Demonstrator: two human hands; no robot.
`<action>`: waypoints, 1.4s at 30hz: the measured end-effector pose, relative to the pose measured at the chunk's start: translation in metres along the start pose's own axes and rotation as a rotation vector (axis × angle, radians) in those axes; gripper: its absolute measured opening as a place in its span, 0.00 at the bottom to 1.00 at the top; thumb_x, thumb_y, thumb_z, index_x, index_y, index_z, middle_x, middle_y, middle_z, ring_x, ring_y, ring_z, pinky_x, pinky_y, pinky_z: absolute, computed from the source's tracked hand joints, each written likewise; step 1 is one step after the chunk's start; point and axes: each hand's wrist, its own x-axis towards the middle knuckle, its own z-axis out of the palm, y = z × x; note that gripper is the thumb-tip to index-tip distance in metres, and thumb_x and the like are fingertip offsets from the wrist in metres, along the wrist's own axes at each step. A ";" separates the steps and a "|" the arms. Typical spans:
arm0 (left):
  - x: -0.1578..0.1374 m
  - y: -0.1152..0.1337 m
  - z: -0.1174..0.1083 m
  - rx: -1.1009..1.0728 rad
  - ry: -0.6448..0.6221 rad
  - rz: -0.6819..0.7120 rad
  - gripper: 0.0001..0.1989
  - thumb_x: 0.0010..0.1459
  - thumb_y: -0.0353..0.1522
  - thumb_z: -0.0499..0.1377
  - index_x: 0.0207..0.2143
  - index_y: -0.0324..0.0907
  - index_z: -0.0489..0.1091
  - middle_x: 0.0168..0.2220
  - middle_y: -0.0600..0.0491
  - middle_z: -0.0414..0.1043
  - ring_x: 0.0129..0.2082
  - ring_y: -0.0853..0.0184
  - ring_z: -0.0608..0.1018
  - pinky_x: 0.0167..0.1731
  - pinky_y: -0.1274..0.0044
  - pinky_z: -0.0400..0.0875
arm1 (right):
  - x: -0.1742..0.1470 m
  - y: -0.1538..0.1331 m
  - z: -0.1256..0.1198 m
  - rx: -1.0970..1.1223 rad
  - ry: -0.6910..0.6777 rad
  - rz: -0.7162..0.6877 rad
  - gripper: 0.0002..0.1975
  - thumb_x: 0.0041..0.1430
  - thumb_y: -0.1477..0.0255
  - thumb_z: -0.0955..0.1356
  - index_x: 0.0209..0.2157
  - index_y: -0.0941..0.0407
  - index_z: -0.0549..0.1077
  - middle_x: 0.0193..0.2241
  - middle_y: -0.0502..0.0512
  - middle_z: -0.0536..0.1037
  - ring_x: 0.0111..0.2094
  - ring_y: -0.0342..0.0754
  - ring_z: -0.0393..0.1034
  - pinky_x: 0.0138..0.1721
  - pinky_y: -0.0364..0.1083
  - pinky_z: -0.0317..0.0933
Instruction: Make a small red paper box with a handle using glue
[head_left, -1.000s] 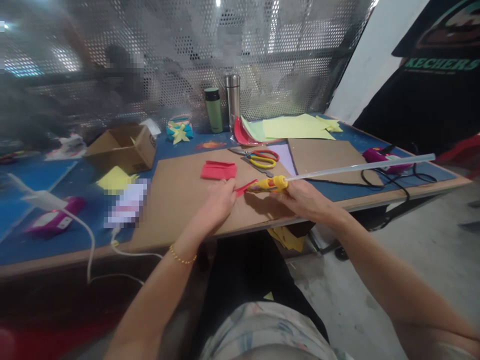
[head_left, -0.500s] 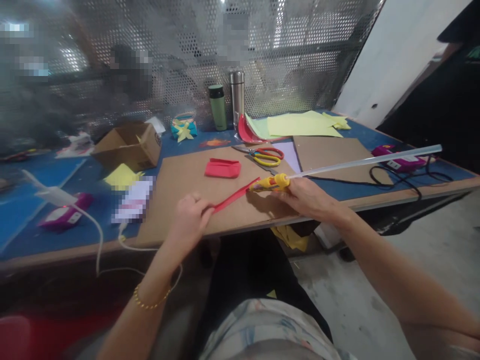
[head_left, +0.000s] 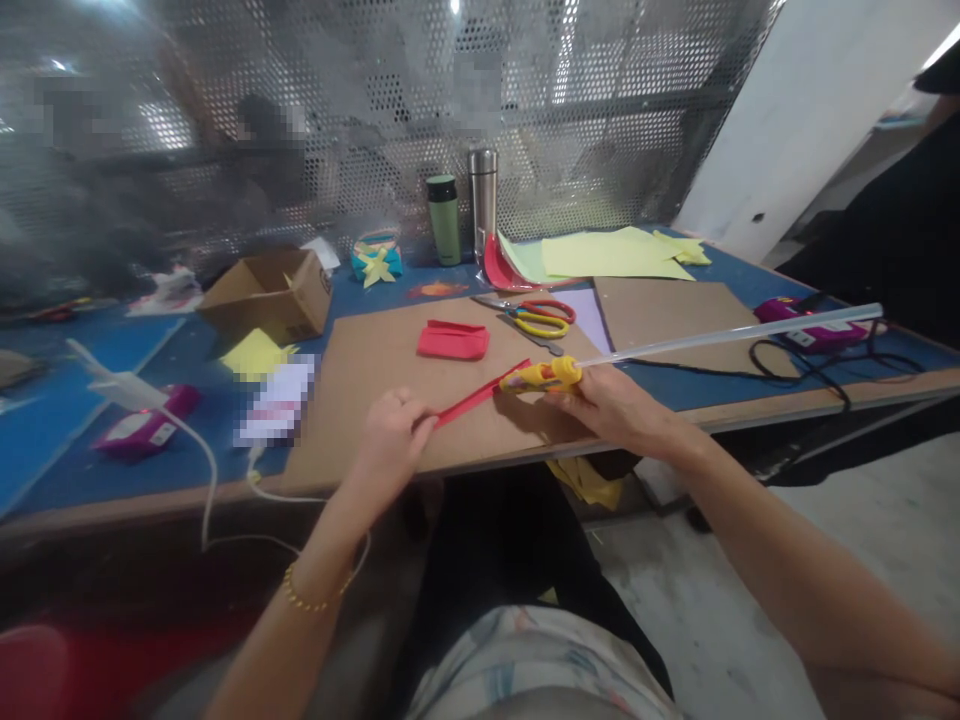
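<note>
**Two bare hands at a blue worktable, one pinching a red strip, the other gripping a yellow glue gun**

The person's left hand (head_left: 394,440) has its thumb and fingertips closed on the near end of a narrow red strip (head_left: 469,402). The strip slants away to the right, over a large brown cardboard sheet (head_left: 367,370) on the blue table (head_left: 682,390). The right hand (head_left: 622,405) has its fingers wrapped around the yellow glue gun (head_left: 540,376), whose nozzle is at the strip, toward its far end. A long translucent stick (head_left: 712,337) juts from the back of the gun to the right.

Just beyond the strip, a folded red piece (head_left: 454,340) lies on the cardboard, left of scissors (head_left: 544,318) with one red and one yellow handle.

Several containers stand farther back. At left is an open-topped cardboard box (head_left: 262,300); a pale yellow edge shows inside, near its right corner, and the rest of its inside is hard to make out. Next comes a small blue pot (head_left: 377,257) with a yellow star shape on its front; whether it holds anything cannot be told. Right of it stand a green tumbler (head_left: 445,225) with a black lid and a taller steel flask (head_left: 484,195), both upright and capped, their contents hidden. Yellow paper (head_left: 615,253) lies to the right of the flask.
</note>
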 end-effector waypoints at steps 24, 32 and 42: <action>-0.014 -0.006 -0.005 -0.021 0.073 0.017 0.09 0.66 0.32 0.57 0.32 0.42 0.74 0.33 0.50 0.73 0.37 0.60 0.74 0.42 0.68 0.70 | 0.001 -0.039 0.014 0.209 0.009 -0.105 0.21 0.72 0.62 0.65 0.24 0.53 0.61 0.20 0.48 0.64 0.22 0.43 0.54 0.27 0.45 0.47; -0.023 -0.010 -0.009 -0.021 0.094 0.001 0.10 0.67 0.31 0.56 0.37 0.41 0.78 0.34 0.50 0.74 0.37 0.60 0.76 0.43 0.69 0.70 | -0.001 -0.030 0.019 0.225 0.031 -0.085 0.22 0.71 0.65 0.65 0.23 0.51 0.56 0.20 0.47 0.61 0.22 0.43 0.51 0.26 0.46 0.45; -0.027 -0.011 -0.009 -0.011 0.093 -0.054 0.08 0.65 0.30 0.59 0.33 0.42 0.76 0.31 0.51 0.73 0.37 0.61 0.76 0.42 0.70 0.70 | 0.005 -0.058 0.026 0.323 0.031 -0.256 0.23 0.72 0.61 0.64 0.23 0.52 0.56 0.19 0.46 0.61 0.21 0.41 0.51 0.25 0.45 0.44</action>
